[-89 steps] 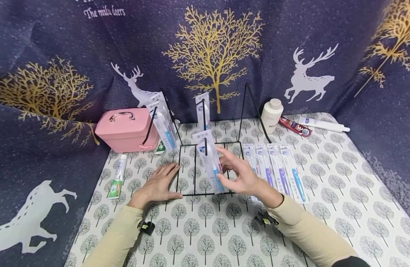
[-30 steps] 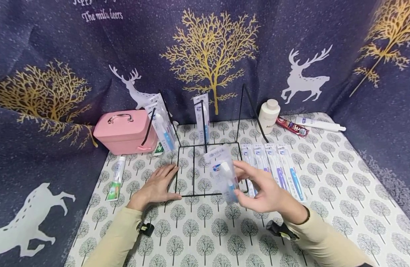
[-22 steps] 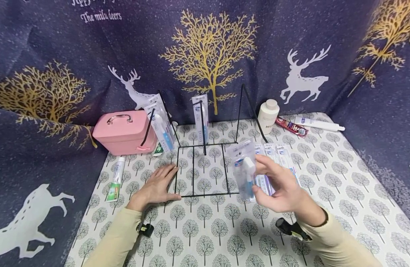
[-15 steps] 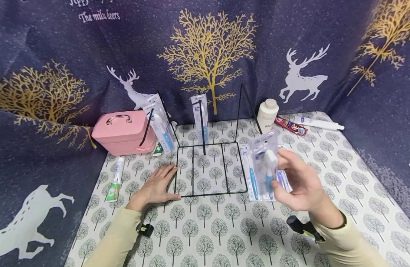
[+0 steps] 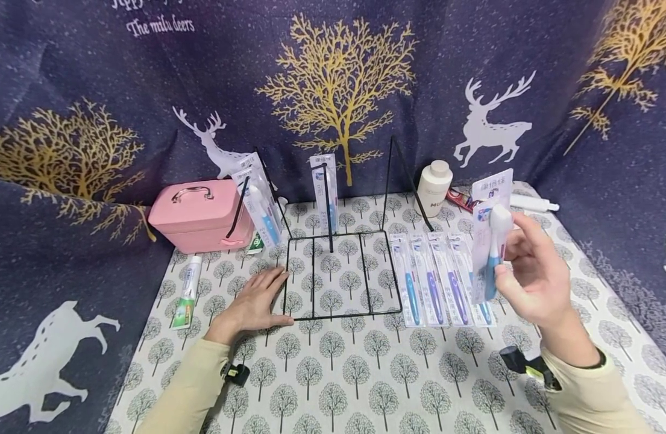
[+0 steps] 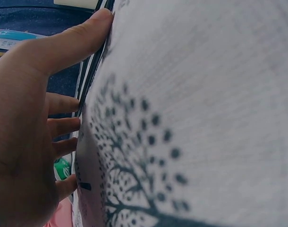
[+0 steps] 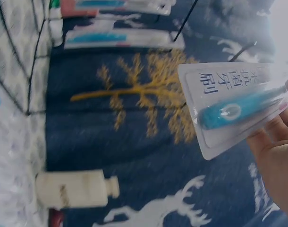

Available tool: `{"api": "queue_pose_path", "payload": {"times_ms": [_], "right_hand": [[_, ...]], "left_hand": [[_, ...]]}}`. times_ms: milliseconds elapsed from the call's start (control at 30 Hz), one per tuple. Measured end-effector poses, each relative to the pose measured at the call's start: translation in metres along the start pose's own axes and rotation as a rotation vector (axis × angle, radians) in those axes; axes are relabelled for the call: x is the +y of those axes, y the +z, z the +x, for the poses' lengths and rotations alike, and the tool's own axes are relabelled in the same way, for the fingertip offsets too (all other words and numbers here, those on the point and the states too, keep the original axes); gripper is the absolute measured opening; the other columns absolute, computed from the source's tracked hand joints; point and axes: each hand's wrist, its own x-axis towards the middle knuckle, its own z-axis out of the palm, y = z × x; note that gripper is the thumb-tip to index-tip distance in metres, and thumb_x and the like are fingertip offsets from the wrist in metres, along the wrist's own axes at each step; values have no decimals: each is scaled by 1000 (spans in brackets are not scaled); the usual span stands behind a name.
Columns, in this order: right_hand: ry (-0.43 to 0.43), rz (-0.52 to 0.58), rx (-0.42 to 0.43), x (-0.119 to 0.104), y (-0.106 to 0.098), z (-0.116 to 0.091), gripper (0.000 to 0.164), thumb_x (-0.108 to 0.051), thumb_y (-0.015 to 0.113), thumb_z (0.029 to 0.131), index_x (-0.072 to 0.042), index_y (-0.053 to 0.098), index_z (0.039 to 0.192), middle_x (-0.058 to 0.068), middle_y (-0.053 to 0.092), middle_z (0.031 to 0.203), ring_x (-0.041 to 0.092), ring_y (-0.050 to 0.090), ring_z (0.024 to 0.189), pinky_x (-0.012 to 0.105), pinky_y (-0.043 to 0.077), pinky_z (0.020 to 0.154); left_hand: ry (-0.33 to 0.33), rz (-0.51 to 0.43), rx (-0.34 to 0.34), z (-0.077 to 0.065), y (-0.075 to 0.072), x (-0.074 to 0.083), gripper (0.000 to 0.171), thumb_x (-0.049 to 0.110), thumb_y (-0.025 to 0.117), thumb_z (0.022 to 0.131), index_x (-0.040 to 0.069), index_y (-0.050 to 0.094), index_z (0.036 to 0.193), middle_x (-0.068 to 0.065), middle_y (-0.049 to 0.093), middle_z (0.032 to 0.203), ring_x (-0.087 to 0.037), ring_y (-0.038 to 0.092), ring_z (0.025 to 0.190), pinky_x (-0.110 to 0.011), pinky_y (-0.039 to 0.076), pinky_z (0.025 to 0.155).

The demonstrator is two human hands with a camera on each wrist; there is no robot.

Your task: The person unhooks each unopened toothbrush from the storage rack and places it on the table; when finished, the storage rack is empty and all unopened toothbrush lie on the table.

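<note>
My right hand (image 5: 539,277) pinches a packaged toothbrush (image 5: 486,253) with a blue handle, held upright above the table. In the right wrist view its blister pack (image 7: 238,104) shows lettering. Below it, several packaged toothbrushes (image 5: 433,283) with blue and purple handles lie side by side. My left hand (image 5: 251,304) rests on the cloth at the left side of a black wire rack (image 5: 340,315), fingers straight. Another packaged toothbrush (image 5: 319,190) hangs on the rack's middle hook, and more hanging toothbrushes (image 5: 259,205) are on the left hook. The right hook bears nothing.
A pink case (image 5: 199,220) stands behind left, with a green-and-white toothpaste tube (image 5: 187,295) in front of it. At the back right are a white bottle (image 5: 434,190), a red packet (image 5: 460,199) and a white tube (image 5: 533,203). A patterned dark cloth backs the table.
My right hand has drawn the front toothbrush off the middle hook and carried it right, past the row, raising it. My left hand has stayed in place by the rack.
</note>
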Motion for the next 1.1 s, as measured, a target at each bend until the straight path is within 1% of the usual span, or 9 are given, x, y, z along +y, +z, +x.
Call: {"api": "queue_pose_path", "payload": {"times_ms": [100, 233, 300, 433, 633, 767, 900, 967, 1100], "right_hand": [[92, -55, 14, 4, -17, -10, 58, 19, 51, 68, 24, 33, 123, 18, 60, 86, 19, 57, 80, 19, 53, 71], [237, -73, 50, 11, -41, -25, 69, 26, 38, 61, 20, 31, 129, 16, 59, 89, 19, 56, 82, 19, 52, 73], [303, -99, 73, 15, -52, -33, 72, 27, 37, 60, 18, 31, 131, 14, 58, 88, 18, 56, 81, 18, 52, 72], [461, -252, 89, 22, -69, -44, 75, 28, 36, 60, 12, 34, 134, 8, 56, 82, 11, 54, 74, 13, 49, 64], [648, -570, -11, 24, -79, -48, 74, 25, 38, 64, 7, 35, 135, 5, 54, 78, 2, 55, 69, 6, 47, 57], [800, -797, -88, 29, -88, -55, 72, 17, 46, 70, -3, 35, 139, 1, 56, 81, -6, 56, 72, 6, 48, 58], [949, -904, -176, 42, -107, -70, 71, 5, 52, 77, -11, 30, 142, 8, 55, 89, -10, 52, 72, 9, 47, 56], [999, -931, -211, 45, -110, -74, 69, 2, 52, 79, -10, 28, 143, 13, 54, 91, -10, 50, 70, 11, 46, 54], [1070, -987, -268, 51, -118, -80, 65, -3, 53, 82, -5, 28, 142, 18, 53, 93, 2, 52, 71, 15, 44, 53]], "left_hand": [[1, -5, -3, 0, 0, 0, 109, 77, 55, 64, 15, 19, 146, -9, 14, 153, -35, 17, 137, -60, 17, 108], [0, -6, -10, 0, -1, 1, 109, 77, 55, 64, 14, 19, 146, -9, 13, 153, -35, 16, 138, -60, 16, 108], [-3, -8, -14, -1, -2, 1, 109, 76, 56, 65, 14, 18, 146, -10, 13, 153, -35, 17, 137, -60, 16, 108], [-16, -20, -27, -1, -3, 2, 109, 75, 57, 65, 15, 18, 147, -8, 13, 153, -35, 17, 138, -59, 15, 109], [-18, -16, -33, 0, -1, 1, 108, 75, 57, 65, 16, 17, 147, -8, 12, 154, -34, 16, 138, -57, 14, 110], [-18, -19, -32, 0, -2, 1, 108, 74, 57, 66, 16, 17, 147, -8, 11, 154, -34, 15, 138, -57, 14, 110], [-18, -21, -30, 1, -2, 0, 109, 75, 57, 65, 16, 17, 147, -8, 11, 154, -34, 15, 138, -57, 13, 110], [-16, -19, -26, 1, -1, 0, 109, 76, 56, 64, 16, 17, 147, -8, 12, 154, -34, 15, 138, -58, 14, 110], [-14, -19, -22, 1, -1, -1, 110, 77, 56, 63, 16, 18, 146, -8, 13, 153, -34, 16, 138, -58, 14, 110]]}}
